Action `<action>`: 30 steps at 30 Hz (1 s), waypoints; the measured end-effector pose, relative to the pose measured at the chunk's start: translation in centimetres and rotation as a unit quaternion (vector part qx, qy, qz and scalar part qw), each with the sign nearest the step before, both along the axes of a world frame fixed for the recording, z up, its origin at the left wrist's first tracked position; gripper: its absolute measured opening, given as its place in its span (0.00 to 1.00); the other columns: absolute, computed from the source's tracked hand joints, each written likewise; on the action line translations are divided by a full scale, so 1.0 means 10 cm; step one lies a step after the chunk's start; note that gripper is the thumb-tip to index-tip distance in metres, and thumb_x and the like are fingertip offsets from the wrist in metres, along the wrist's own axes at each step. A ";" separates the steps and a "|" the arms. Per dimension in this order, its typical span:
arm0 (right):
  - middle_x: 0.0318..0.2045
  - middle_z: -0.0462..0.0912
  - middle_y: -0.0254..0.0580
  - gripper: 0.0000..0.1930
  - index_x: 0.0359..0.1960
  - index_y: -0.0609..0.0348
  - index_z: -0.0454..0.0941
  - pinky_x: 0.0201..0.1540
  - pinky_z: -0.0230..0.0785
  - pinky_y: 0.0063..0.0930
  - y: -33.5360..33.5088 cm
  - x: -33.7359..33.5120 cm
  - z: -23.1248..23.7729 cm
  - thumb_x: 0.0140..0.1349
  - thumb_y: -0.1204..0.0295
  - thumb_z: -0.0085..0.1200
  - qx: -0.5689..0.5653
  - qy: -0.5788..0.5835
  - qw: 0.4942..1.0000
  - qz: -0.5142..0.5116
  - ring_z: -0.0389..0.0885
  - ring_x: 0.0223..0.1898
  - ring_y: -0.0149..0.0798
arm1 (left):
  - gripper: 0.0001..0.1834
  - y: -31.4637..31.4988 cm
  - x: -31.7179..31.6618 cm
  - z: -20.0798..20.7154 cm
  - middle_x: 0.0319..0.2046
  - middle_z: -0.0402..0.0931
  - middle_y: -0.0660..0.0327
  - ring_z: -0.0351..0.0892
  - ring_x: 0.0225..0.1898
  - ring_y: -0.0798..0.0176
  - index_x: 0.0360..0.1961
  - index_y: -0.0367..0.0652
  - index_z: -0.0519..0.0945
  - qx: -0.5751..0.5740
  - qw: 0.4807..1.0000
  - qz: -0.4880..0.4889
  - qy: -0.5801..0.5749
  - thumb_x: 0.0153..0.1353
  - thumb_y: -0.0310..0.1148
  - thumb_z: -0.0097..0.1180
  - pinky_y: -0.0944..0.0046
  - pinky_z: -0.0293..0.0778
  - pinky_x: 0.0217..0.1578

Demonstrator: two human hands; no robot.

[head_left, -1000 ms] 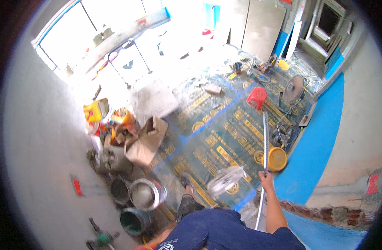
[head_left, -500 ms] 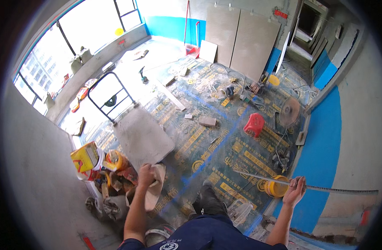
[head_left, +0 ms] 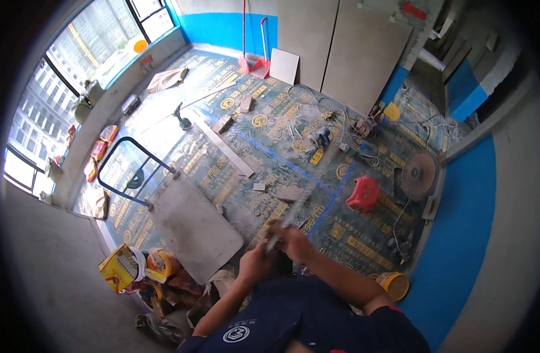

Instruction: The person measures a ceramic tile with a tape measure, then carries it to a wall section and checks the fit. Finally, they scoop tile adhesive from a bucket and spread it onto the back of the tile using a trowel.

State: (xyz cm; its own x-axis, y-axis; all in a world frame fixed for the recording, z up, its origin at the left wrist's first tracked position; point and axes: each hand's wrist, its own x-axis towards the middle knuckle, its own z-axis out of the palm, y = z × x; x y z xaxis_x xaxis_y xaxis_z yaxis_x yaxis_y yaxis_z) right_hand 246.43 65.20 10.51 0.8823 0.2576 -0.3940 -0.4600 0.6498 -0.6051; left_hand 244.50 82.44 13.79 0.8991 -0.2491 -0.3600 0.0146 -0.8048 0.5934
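Observation:
My left hand [head_left: 256, 263] and my right hand [head_left: 295, 244] are together in front of my body. Both are closed around the near part of a long thin metal strip [head_left: 300, 207]. Motion smears the strip as it points away over the floor, so its exact kind is unclear. Fingers partly hide where it is gripped. Left of my hands, a crumpled beige bag or cloth [head_left: 223, 281] lies by the near end of a flatbed trolley [head_left: 193, 226], which has a dark tubular handle.
Buckets and tools [head_left: 158, 265] crowd the left wall. A red plastic stool [head_left: 362, 194], a yellow bucket [head_left: 395, 286] and a round fan [head_left: 419, 175] stand on the right. Cords, a cordless drill [head_left: 181, 117] and boards [head_left: 223, 147] lie on the printed floor covering.
My left hand has let go of the beige bag and moved right. My right hand has come in from the far right with the strip, which now points away from me.

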 end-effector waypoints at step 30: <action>0.21 0.82 0.43 0.18 0.24 0.60 0.83 0.26 0.71 0.39 -4.62 7.63 -2.52 0.65 0.60 0.52 -0.535 0.236 0.810 -0.039 0.80 0.21 0.41 | 0.14 0.30 9.79 -0.72 0.22 0.72 0.68 0.68 0.24 0.74 0.35 0.35 0.80 -0.284 0.771 0.456 -0.341 0.72 0.36 0.56 0.70 0.65 0.26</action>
State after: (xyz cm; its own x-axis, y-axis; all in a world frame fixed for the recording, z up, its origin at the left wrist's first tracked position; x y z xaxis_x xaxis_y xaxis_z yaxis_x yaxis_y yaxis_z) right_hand 322.68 18.98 -14.70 0.5648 -0.5029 -0.6542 -0.7875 -0.0916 -0.6095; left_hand 342.38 85.41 6.55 0.7252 0.6560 0.2091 -0.0504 -0.2523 0.9663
